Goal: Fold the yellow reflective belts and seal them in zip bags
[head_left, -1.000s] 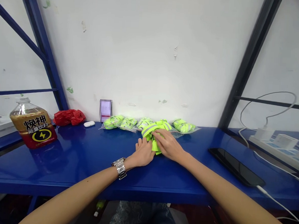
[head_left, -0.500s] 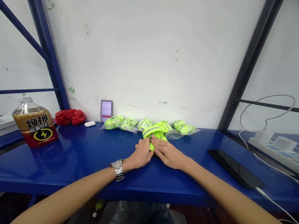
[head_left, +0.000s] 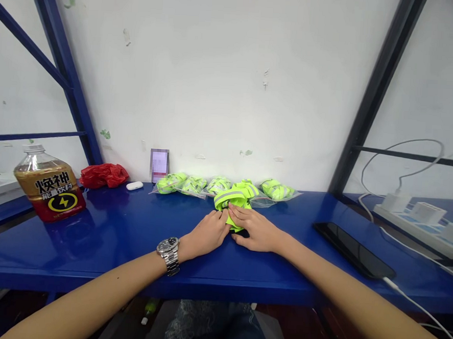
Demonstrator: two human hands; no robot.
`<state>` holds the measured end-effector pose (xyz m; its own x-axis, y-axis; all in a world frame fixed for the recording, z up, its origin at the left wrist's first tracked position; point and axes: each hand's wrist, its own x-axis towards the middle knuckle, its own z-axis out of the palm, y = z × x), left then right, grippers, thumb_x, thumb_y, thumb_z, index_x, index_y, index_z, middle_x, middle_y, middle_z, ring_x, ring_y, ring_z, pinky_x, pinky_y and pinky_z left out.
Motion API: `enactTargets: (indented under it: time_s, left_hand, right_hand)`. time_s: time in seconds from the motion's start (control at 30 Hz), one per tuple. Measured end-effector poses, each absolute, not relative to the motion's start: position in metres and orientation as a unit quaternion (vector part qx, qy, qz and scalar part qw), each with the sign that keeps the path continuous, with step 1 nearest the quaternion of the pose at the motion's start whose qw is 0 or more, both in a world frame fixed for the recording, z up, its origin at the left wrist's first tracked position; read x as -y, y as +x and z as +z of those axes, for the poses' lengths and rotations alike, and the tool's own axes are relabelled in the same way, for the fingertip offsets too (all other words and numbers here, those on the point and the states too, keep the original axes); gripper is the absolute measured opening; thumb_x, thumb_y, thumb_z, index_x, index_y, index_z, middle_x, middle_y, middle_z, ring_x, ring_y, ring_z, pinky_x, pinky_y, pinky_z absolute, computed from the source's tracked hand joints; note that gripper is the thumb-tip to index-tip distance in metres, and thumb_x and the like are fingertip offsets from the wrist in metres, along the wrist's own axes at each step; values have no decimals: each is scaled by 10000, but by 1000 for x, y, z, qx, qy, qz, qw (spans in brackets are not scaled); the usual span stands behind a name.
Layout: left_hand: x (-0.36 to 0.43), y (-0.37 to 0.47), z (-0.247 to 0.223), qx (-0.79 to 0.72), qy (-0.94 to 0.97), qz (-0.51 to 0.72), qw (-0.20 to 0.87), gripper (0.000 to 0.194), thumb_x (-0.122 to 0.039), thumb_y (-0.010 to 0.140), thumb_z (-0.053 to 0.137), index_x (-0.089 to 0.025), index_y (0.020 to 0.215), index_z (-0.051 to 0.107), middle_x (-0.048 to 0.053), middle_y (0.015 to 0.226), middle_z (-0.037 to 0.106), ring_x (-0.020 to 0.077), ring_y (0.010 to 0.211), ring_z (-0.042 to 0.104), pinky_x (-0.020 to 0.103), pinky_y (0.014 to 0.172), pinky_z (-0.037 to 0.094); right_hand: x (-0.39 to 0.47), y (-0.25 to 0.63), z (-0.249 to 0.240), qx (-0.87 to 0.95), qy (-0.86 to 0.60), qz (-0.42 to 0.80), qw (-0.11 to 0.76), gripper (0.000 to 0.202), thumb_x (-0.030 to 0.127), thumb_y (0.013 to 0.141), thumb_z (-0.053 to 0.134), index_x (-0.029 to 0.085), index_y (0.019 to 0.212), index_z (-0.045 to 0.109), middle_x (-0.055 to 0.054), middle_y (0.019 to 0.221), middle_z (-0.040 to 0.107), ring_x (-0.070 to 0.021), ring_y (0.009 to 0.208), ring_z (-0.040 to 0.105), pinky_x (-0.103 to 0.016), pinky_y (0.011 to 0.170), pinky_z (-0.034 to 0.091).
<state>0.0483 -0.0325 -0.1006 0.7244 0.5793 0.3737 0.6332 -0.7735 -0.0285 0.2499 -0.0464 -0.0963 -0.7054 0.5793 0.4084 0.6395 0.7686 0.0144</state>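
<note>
A bunched neon-yellow reflective vest (head_left: 234, 196) with grey strips lies on the blue table (head_left: 129, 258) in front of me. My left hand (head_left: 210, 231), with a metal watch (head_left: 168, 253) on its wrist, is closed on the near left edge of the cloth. From the right, my right hand (head_left: 259, 230) holds the same cloth, its fingers pressed together over the near side and its thumb low near a dark patch. The fingertips almost meet, and they hide part of the fabric between them.
Clear bags of neon-yellow cloth (head_left: 277, 190) lie along the wall. On the left stand a drink bottle (head_left: 56, 192), a red plastic bag (head_left: 104, 176) and a white case (head_left: 134, 186). Rightward are a phone (head_left: 354, 250) on a cable and a power strip (head_left: 411, 221).
My left hand has turned slightly, so the watch face shows more. The right thumb has spread lower, baring a dark patch under the cloth. The view has shifted a little.
</note>
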Motion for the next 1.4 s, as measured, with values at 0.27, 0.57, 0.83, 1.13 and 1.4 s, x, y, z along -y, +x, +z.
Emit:
enactTargets:
  time_s: [0.27,0.57,0.83,1.13,1.4]
  left_hand:
    - [23,23,-90,255,-959,-121,12,710,-563,924,347,-141,1460,149,180,1296,479,284,1155,478,399,947,401]
    - [20,25,-86,239,-957,-165,22,324,-284,946,391,-162,1243,432,134,1124,467,228,973,527,383,890,453]
    - [11,25,-88,236,-958,-156,45,232,-183,949,366,-192,1149,483,103,1119,520,220,1062,504,373,940,425]
    - [24,27,-85,284,-945,-154,57,183,-204,944,367,-169,880,535,80,865,598,204,781,570,295,686,427]
    - [23,31,-62,334,-933,-113,-71,221,-197,839,447,-183,933,647,25,678,617,147,578,522,243,561,333]
  right_hand:
    - [40,251,-98,934,-318,-32,159,595,363,937,422,103,1452,276,-197,1461,359,-275,1344,366,-450,1074,360]
    - [39,246,-98,929,-315,-49,190,363,285,968,373,153,1301,430,-170,1216,572,-256,1149,544,-423,932,466]
    - [36,240,-101,918,-332,-60,207,326,287,977,342,145,1242,469,-165,1118,590,-254,1065,548,-418,887,465]
    - [55,231,-101,851,-467,-67,232,279,349,965,395,177,1015,608,-109,951,596,-229,915,558,-332,736,418]
    - [67,218,-93,805,-538,49,245,288,324,971,364,187,921,613,-35,762,628,-163,694,549,-260,599,288]
